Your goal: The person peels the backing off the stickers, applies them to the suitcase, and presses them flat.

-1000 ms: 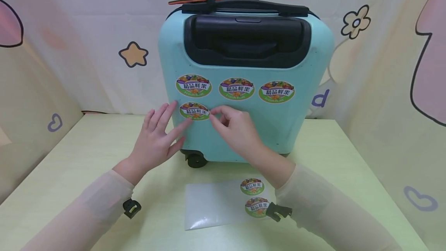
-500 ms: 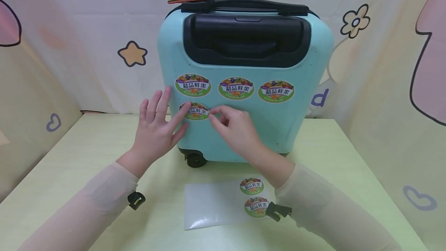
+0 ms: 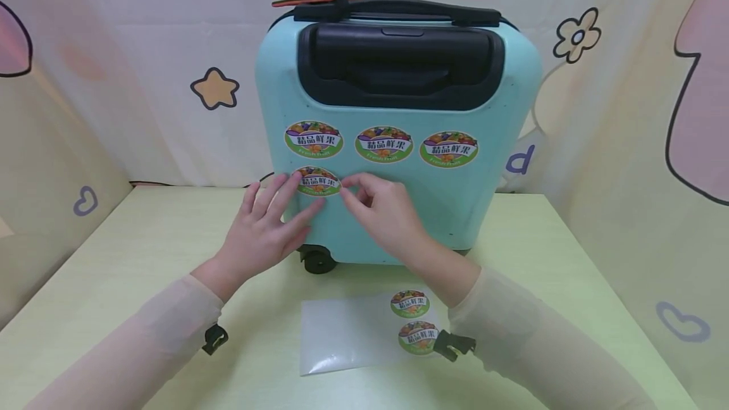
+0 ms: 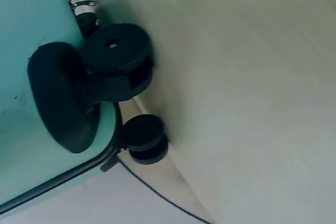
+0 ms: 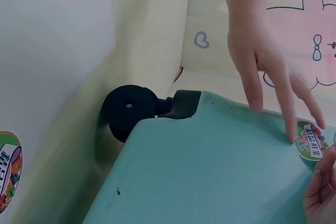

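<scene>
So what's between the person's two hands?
An oval fruit sticker, against the turquoise suitcase. The head view shows it between the left hand, at its left end, and the right hand, pinching its right edge.

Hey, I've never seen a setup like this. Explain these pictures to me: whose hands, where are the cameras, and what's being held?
There's no machine here: a person's bare left hand and right hand. The wide view comes from a camera on the person's head, looking forward and down. The other two come from cameras on each wrist: the left shows wheels of the suitcase, the right shows its corner and both hands. The suitcase stands on the table with three stickers in a row. Below them, the right hand pinches the right edge of a fourth sticker, while the left hand's fingers are at its left end. In front lies a sheet showing two more stickers.
</scene>
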`<control>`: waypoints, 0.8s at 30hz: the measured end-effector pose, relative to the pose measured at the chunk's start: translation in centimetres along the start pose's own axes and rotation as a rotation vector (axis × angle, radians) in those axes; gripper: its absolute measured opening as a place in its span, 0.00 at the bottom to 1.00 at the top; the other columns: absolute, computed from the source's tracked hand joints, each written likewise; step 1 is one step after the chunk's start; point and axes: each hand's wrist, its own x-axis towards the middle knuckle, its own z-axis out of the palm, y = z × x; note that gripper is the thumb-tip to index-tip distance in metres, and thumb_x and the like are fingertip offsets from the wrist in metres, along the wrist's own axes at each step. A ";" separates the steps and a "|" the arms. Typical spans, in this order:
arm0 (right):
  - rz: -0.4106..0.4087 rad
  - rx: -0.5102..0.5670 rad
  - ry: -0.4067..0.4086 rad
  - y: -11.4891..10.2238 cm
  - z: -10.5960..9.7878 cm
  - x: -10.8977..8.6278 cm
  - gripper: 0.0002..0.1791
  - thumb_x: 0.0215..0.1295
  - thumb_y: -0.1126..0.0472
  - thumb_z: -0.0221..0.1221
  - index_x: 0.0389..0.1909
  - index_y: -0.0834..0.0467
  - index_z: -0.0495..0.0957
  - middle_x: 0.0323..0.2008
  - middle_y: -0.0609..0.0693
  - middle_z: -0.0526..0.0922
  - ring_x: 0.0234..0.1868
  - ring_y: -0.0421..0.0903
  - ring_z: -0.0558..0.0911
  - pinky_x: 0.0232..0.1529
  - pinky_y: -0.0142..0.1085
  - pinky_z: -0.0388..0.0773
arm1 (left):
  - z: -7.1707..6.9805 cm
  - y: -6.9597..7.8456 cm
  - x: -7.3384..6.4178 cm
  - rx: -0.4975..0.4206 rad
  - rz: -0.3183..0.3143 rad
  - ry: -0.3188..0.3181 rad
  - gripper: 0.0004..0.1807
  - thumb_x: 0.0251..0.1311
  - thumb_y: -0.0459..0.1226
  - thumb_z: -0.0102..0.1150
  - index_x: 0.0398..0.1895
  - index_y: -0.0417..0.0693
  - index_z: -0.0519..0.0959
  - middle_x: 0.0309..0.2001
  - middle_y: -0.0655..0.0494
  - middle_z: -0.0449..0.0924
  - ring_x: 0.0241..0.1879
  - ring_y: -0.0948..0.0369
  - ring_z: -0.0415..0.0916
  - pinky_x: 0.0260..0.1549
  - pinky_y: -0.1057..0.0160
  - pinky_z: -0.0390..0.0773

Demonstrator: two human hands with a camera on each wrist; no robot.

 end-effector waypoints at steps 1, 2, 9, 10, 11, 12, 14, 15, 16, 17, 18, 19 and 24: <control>0.001 0.000 0.000 0.0 0.0 0.0 0.10 0.65 0.61 0.56 0.43 0.60 0.80 0.17 0.46 0.71 0.18 0.43 0.68 0.20 0.33 0.65 | -0.1 -0.1 0.2 0.008 -0.007 0.010 0.23 0.60 0.44 0.52 0.59 0.53 0.72 0.66 0.40 0.56 0.63 0.44 0.55 0.56 0.40 0.54; 0.002 0.001 0.001 0.0 0.0 0.0 0.10 0.65 0.61 0.56 0.43 0.60 0.80 0.17 0.46 0.71 0.18 0.43 0.68 0.20 0.33 0.65 | -0.1 -0.1 0.5 0.018 -0.019 0.023 0.23 0.60 0.44 0.52 0.60 0.53 0.71 0.67 0.40 0.55 0.63 0.44 0.55 0.57 0.41 0.53; 0.003 0.004 0.002 0.1 0.1 0.1 0.10 0.65 0.60 0.56 0.43 0.60 0.81 0.17 0.46 0.72 0.18 0.43 0.69 0.20 0.33 0.65 | -0.8 -0.8 2.4 0.070 -0.133 0.065 0.25 0.63 0.45 0.49 0.64 0.54 0.67 0.69 0.40 0.50 0.66 0.44 0.48 0.62 0.41 0.44; 0.005 0.007 0.002 0.1 0.1 0.1 0.10 0.65 0.60 0.56 0.43 0.59 0.81 0.17 0.46 0.71 0.18 0.43 0.69 0.20 0.33 0.65 | -0.7 -0.8 2.5 0.071 -0.133 0.068 0.25 0.63 0.45 0.49 0.64 0.55 0.67 0.69 0.40 0.50 0.67 0.45 0.48 0.62 0.41 0.44; 0.007 0.011 0.001 0.1 0.0 0.1 0.11 0.65 0.60 0.56 0.43 0.59 0.81 0.16 0.46 0.71 0.18 0.43 0.69 0.20 0.33 0.65 | -0.7 -0.7 2.6 0.072 -0.129 0.072 0.25 0.62 0.44 0.49 0.64 0.55 0.67 0.69 0.40 0.51 0.67 0.45 0.48 0.62 0.41 0.44; 0.009 0.016 0.001 0.1 0.0 0.1 0.11 0.65 0.60 0.55 0.43 0.59 0.81 0.16 0.46 0.71 0.18 0.43 0.68 0.20 0.33 0.65 | -0.6 -0.6 2.5 0.074 -0.120 0.075 0.24 0.62 0.44 0.50 0.63 0.55 0.68 0.68 0.40 0.52 0.66 0.45 0.49 0.62 0.41 0.45; 0.015 0.025 -0.001 0.1 0.0 0.0 0.11 0.65 0.59 0.56 0.43 0.59 0.81 0.16 0.47 0.71 0.18 0.43 0.68 0.20 0.33 0.65 | -0.4 -0.4 2.3 0.072 -0.104 0.082 0.24 0.61 0.43 0.51 0.62 0.55 0.69 0.68 0.40 0.54 0.66 0.45 0.50 0.61 0.41 0.46; 0.018 0.031 -0.001 0.1 -0.1 0.0 0.11 0.65 0.59 0.56 0.43 0.59 0.81 0.16 0.47 0.71 0.18 0.43 0.68 0.20 0.33 0.65 | -0.3 -0.2 2.1 0.067 -0.094 0.080 0.24 0.61 0.42 0.51 0.61 0.55 0.70 0.67 0.40 0.54 0.66 0.45 0.51 0.61 0.41 0.46; 0.020 0.035 -0.003 0.1 -0.1 0.0 0.11 0.65 0.59 0.56 0.44 0.59 0.81 0.16 0.47 0.71 0.18 0.44 0.68 0.20 0.33 0.65 | -0.2 0.0 2.0 0.061 -0.083 0.076 0.23 0.61 0.42 0.51 0.61 0.54 0.71 0.67 0.40 0.55 0.65 0.45 0.52 0.61 0.41 0.48; 0.024 0.043 -0.005 0.1 -0.1 0.0 0.11 0.65 0.59 0.56 0.44 0.59 0.81 0.16 0.47 0.71 0.18 0.44 0.68 0.20 0.33 0.65 | -0.1 0.2 1.7 0.056 -0.069 0.066 0.23 0.61 0.42 0.51 0.60 0.54 0.71 0.67 0.40 0.56 0.65 0.45 0.53 0.60 0.41 0.49; 0.027 0.049 -0.007 0.1 -0.1 0.0 0.11 0.65 0.59 0.56 0.44 0.59 0.81 0.16 0.47 0.71 0.18 0.44 0.68 0.20 0.33 0.65 | 0.1 0.3 1.5 0.051 -0.056 0.056 0.23 0.60 0.42 0.52 0.60 0.54 0.72 0.67 0.40 0.56 0.65 0.44 0.53 0.59 0.40 0.50; 0.031 0.058 -0.011 0.1 -0.2 0.0 0.11 0.65 0.59 0.56 0.44 0.59 0.81 0.17 0.48 0.71 0.18 0.44 0.68 0.20 0.33 0.65 | 0.1 0.5 1.3 0.043 -0.044 0.044 0.22 0.60 0.42 0.52 0.60 0.54 0.72 0.67 0.40 0.56 0.64 0.44 0.54 0.59 0.40 0.51; 0.065 0.111 -0.046 0.3 -0.3 0.0 0.13 0.66 0.59 0.55 0.47 0.60 0.79 0.17 0.49 0.71 0.17 0.45 0.68 0.20 0.34 0.65 | 0.3 0.8 0.7 0.014 -0.021 0.005 0.22 0.60 0.43 0.52 0.59 0.54 0.73 0.67 0.41 0.57 0.64 0.45 0.55 0.57 0.39 0.52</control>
